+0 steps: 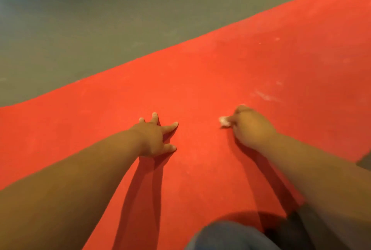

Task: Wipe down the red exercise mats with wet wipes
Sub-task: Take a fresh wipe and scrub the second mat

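- Currently the red exercise mat (200, 81) lies flat on the grey floor (80, 18), running diagonally across the view.
- Left hand (154, 136): fingers spread, pressed flat on the mat.
- Right hand (251, 127): curled round a crumpled white wet wipe (224, 121), holding it against the mat.
- Pale smudges (265, 95) beyond the right hand.
- Knee in blue fabric (226, 235) at the bottom edge.

The mat (200, 81) was plain bright red, with some pale whitish streaks (265, 95) on it. The floor (80, 18) beside it was dull grey. The wipe (224, 121) was white, and my trouser knee (226, 235) was grey-blue.
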Tool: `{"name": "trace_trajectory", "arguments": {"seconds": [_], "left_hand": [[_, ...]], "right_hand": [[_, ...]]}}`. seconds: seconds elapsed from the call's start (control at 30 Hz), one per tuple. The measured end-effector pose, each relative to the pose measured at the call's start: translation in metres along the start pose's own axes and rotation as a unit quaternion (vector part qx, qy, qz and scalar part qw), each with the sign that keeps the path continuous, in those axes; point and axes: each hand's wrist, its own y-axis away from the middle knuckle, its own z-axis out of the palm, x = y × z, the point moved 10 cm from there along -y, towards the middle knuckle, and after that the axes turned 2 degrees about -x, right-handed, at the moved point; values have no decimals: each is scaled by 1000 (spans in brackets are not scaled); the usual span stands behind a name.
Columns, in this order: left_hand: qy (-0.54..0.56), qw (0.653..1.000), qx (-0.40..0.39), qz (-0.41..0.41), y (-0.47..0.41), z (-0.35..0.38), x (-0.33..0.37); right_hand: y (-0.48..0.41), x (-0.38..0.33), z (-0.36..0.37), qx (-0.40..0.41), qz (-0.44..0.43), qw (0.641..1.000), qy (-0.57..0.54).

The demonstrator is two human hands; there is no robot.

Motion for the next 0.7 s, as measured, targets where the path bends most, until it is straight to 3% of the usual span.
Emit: {"name": "trace_trajectory", "arguments": {"seconds": [0.07,0.23,0.33,0.4,0.43,0.47,0.53,0.57,0.7], "left_hand": [[-10,1000,-3,16,10,3,23],[-7,999,-24,24,29,3,56],[11,997,-27,69,44,-1,91],[100,988,-9,119,54,-12,123],[196,972,-9,132,57,-19,139],[320,937,-21,136,61,-25,155],[534,833,-31,142,70,-35,186],[572,808,-6,143,74,-43,198],[612,775,120,102,92,-64,224]], "right_hand": [[25,27,-8,36,61,997,16],[96,-21,30,-78,-33,996,-35],[113,0,20,-79,54,984,-151],[124,27,8,-37,145,927,-344],[130,38,4,-20,179,887,-425],[136,46,4,-12,200,846,-494],[144,56,1,-2,223,775,-592],[148,61,-3,7,234,744,-626],[159,76,-25,25,211,604,-768]]}}
